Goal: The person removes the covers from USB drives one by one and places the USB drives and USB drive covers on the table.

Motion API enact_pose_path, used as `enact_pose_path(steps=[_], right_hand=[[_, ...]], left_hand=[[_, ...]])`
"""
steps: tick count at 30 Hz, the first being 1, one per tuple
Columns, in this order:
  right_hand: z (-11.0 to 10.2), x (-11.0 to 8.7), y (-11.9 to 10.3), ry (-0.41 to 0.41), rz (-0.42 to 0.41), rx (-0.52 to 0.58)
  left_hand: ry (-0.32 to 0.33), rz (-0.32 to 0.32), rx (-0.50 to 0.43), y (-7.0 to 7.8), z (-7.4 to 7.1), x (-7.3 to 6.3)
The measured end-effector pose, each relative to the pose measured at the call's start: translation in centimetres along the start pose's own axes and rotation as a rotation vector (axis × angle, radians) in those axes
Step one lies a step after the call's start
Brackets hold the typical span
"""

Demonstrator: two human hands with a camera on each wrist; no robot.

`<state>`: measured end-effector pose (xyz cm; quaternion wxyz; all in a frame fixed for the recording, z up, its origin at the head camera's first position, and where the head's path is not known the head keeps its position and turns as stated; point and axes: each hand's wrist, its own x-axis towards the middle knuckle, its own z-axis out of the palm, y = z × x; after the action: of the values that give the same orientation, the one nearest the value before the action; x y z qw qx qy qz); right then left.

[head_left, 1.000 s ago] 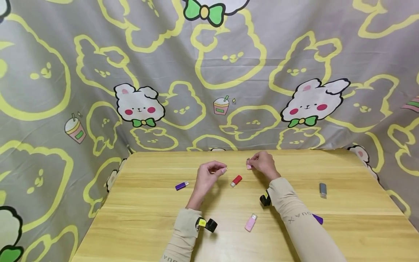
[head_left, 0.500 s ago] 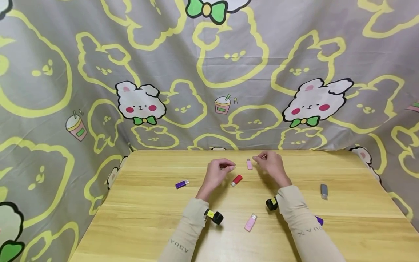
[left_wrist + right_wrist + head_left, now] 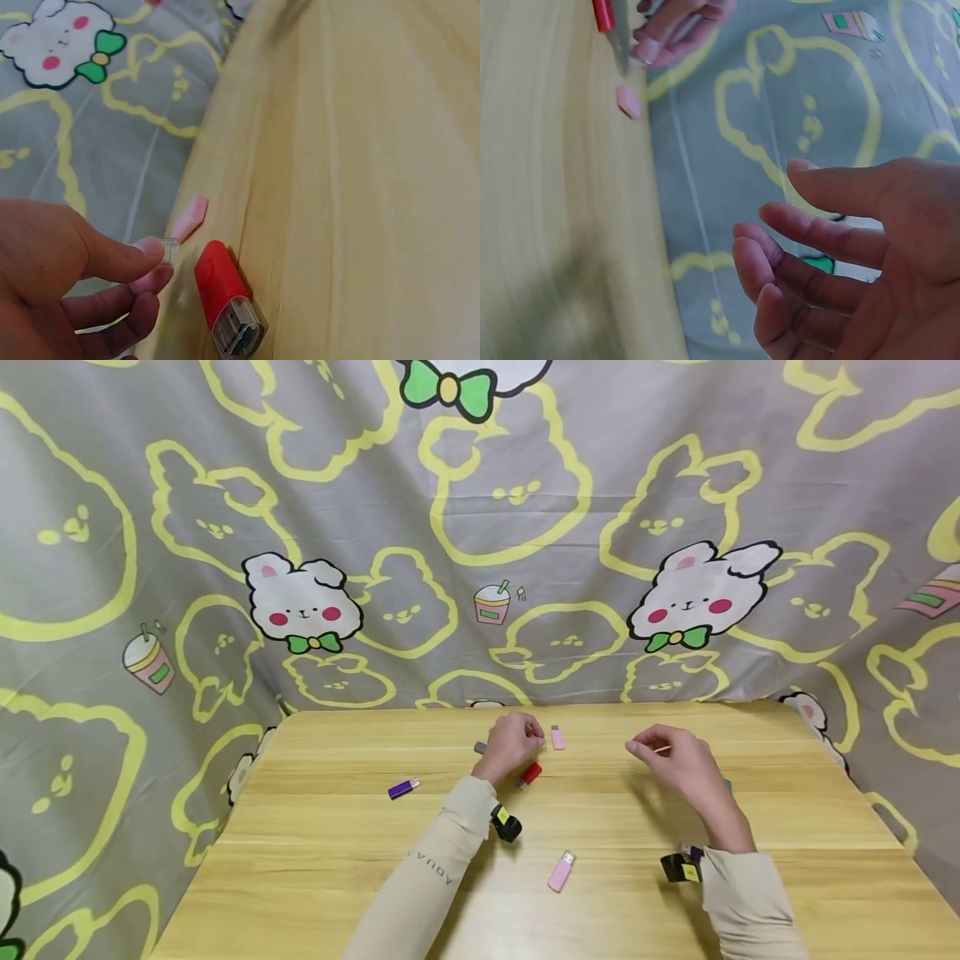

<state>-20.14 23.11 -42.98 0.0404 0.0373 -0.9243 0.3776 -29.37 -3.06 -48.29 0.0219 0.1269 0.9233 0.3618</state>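
Observation:
My left hand (image 3: 513,745) pinches a small clear plastic cap (image 3: 169,252) between thumb and forefinger. It hovers just left of a pink USB stick (image 3: 557,738) lying near the table's back edge. Below those fingertips lies a red USB stick (image 3: 221,281), its metal plug under a clear cap. My right hand (image 3: 681,764) is held over the table farther right. In the right wrist view its fingers are loosely bent, thumb apart, and nothing is between them.
A purple USB stick (image 3: 403,788) lies to the left, another pink one (image 3: 560,872) nearer the front. A grey stick (image 3: 480,747) is partly hidden behind my left hand. Past my right wrist show bits of a grey-blue stick (image 3: 727,786) and a purple one (image 3: 696,852). A patterned curtain (image 3: 480,527) borders the table.
My right hand has let go of the pink USB stick at the back and moved right, away from it. My left hand has shifted closer to that stick, holding the cap.

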Motion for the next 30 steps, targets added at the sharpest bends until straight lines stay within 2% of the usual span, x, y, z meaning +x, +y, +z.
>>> enact_pose_path(steps=[9, 19, 25, 30], right_hand=[[-2.9, -2.0, 2.3, 0.055, 0.072, -0.017], [-5.4, -3.3, 4.6, 0.102, 0.117, -0.029], [-6.2, -3.6, 5.8, 0.081, 0.149, -0.069], [-6.7, -3.6, 7.1, 0.043, 0.224, -0.130]], left_hand=[[-0.023, 0.016, 0.118, 0.0, 0.5, 0.4], [0.008, 0.009, 0.188, 0.1, 0.8, 0.6], [0.054, 0.037, 0.115, 0.2, 0.1, -0.2], [0.136, 0.060, -0.002, 0.2, -1.9, -2.4]])
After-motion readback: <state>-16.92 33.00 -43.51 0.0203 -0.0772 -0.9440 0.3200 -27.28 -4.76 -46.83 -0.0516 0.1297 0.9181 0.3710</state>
